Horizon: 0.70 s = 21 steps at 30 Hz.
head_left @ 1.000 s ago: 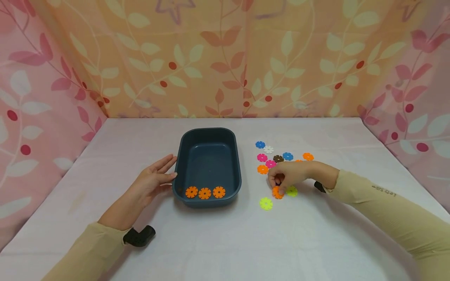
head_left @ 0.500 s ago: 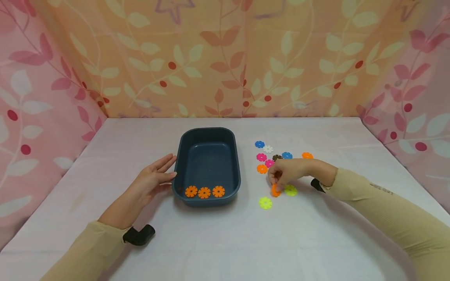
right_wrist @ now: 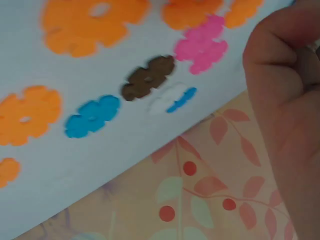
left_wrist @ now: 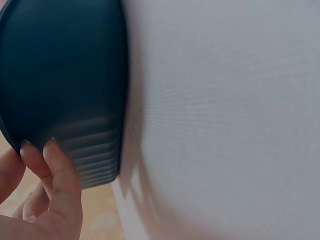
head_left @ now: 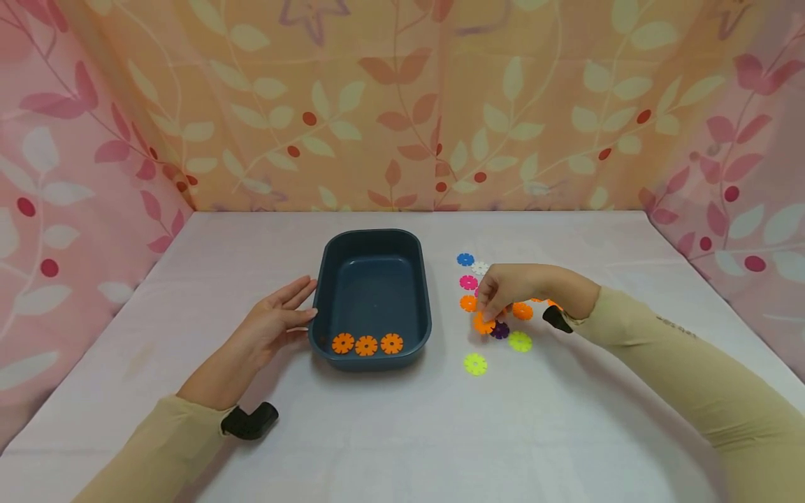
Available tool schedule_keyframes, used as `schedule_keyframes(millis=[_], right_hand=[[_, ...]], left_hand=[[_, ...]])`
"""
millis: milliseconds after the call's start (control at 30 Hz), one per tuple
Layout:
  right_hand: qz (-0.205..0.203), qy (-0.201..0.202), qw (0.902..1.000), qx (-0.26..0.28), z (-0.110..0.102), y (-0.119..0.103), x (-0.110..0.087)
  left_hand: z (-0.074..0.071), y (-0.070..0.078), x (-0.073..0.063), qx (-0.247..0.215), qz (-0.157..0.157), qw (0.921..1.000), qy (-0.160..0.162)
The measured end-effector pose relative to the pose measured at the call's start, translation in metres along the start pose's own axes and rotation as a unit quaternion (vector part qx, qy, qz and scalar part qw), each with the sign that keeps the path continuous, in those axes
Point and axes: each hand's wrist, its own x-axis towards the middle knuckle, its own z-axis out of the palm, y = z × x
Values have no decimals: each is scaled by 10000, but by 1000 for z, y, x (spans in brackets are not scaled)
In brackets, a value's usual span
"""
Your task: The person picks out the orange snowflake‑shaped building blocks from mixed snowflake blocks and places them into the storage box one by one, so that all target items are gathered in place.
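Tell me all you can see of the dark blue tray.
The dark blue tray is an open rectangle with rounded corners and a thin rim; it looks like smooth plastic. It stands upright on the white cloth, long sides running front to back. Three orange notched discs sit in a row at its near end. The left hand touches its left side. Pale bands on its outer wall could be ridges or reflections.

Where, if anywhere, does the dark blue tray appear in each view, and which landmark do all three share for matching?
Head: the tray sits just left of centre, the left hand touching its left side.
Left wrist: the tray fills the upper left, cut off by the top edge.
Right wrist: not in it.
Shared landmark: the white cloth, seen in all three views.
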Motion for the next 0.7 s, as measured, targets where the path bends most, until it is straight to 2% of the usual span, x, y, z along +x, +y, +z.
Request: schedule_keyframes(millis=[367, 700], right_hand=[[-221, 1, 9990, 389, -15, -36, 4], [-683, -141, 9893, 1284, -16, -50, 18]], left_hand=[[1, 1, -1, -21, -36, 10000, 80], [0, -1, -1, -77, 24, 10000, 13]])
